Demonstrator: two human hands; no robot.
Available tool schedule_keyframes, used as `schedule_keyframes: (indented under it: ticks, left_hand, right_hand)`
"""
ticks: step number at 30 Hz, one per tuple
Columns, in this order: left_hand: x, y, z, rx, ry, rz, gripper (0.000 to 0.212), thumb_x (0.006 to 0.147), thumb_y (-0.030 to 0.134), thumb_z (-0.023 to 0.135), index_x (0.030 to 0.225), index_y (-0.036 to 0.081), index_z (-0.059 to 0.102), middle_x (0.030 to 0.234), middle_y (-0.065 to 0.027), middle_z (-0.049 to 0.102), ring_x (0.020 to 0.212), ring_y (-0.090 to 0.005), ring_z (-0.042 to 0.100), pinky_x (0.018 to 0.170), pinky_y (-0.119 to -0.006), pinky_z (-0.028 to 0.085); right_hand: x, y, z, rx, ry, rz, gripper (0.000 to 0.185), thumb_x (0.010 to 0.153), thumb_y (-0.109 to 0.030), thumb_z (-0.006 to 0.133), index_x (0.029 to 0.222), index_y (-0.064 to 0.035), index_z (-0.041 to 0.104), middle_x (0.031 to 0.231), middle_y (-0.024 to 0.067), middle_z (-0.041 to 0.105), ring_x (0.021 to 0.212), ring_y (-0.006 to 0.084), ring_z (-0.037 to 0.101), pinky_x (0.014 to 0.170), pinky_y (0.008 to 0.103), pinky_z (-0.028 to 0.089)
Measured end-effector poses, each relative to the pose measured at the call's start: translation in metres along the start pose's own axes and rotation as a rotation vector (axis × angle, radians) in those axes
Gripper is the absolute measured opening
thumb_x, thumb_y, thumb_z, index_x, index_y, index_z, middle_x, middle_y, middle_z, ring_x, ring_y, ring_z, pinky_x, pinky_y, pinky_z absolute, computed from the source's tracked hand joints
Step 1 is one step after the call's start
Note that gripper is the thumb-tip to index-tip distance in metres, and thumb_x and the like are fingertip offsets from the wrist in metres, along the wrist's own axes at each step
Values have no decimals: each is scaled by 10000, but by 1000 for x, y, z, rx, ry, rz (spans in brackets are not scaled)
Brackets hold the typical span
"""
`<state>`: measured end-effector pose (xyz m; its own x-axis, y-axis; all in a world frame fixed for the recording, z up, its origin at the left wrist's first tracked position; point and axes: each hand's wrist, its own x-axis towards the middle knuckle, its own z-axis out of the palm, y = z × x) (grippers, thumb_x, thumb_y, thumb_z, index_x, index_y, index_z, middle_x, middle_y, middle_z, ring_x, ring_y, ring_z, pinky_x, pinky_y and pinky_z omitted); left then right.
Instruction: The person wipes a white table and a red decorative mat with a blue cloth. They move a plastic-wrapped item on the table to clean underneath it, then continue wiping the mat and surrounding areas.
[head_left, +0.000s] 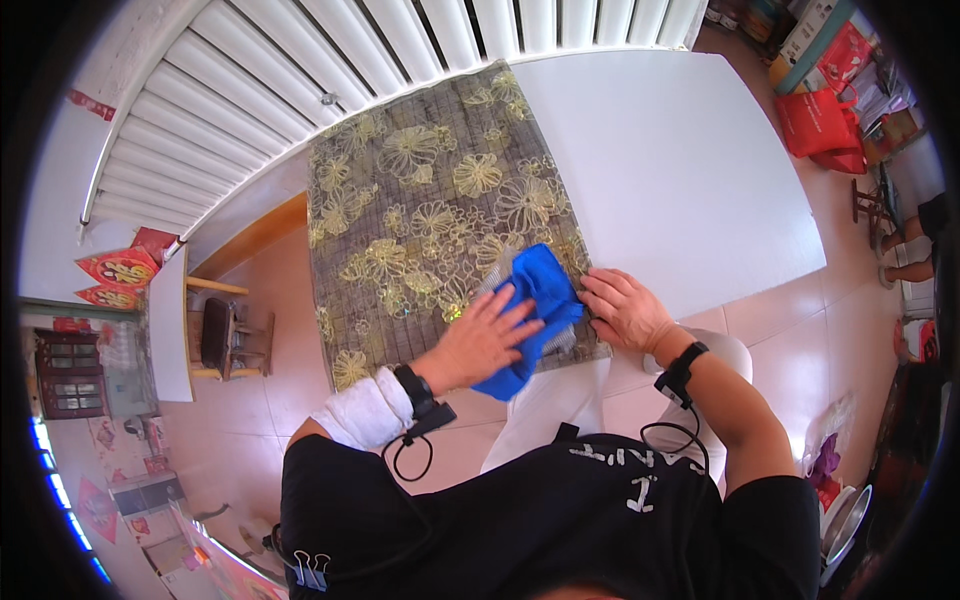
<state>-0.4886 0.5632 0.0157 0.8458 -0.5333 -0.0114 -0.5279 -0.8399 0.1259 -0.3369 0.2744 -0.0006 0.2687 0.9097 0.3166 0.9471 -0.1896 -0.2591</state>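
Observation:
A bright blue cloth (541, 289) lies bunched over a grey checked cloth (559, 341) near the front edge of a table cover (427, 217). The cover is dark, with a gold flower pattern. My left hand (487, 337) lies flat on the blue cloth, its fingers spread. One end of that cloth hangs past the table's front edge, below this hand. Just right of the blue cloth, my right hand (626, 307) rests with its fingertips at the cover's right edge. I see nothing held in it.
A white board or tabletop (675, 172) extends to the right of the cover. White slatted railing (300, 67) runs along the far side. A wooden chair (232, 337) stands at left. Red bags (817, 124) sit at far right, near another person's legs (904, 255).

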Motion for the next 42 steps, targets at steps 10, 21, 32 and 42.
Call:
schedule_keyframes:
  ticks: [10,21,32,42]
  left_hand:
    - [102,-278,3,188,50,-410,564,1054,412,384,1568,181,357,1623,-94,334,1509,-371,257,1219,-488,229]
    - [129,-311,24,117,151,-765,625,1041,560,334,1570,228,357,1623,-108,343,1473,-444,295,1196,-558,245]
    - [-51,5,17,20,111,-664,630,997,407,514,1534,97,405,1608,-188,311,1497,-448,221,1206,-560,190]
    - [-57,-47,1,27,39,-676,618,1026,400,457,1565,116,354,1611,-186,305,1485,-450,246,1197,-551,232]
  right_hand:
    - [9,3,-9,71,-24,28,399,839,-244,676,1194,-65,640,1309,112,610,1263,304,561,1083,453,447]
    - [7,7,-6,98,-29,55,414,807,-238,694,1188,-83,650,1311,103,610,1257,303,565,1072,463,453]
    - [6,0,-6,76,-23,57,434,786,-206,692,1193,-67,629,1325,111,593,1277,322,537,1071,470,456]
    - [9,0,-7,77,-81,79,476,767,-215,704,1213,-69,627,1333,114,589,1285,325,530,1074,484,452]
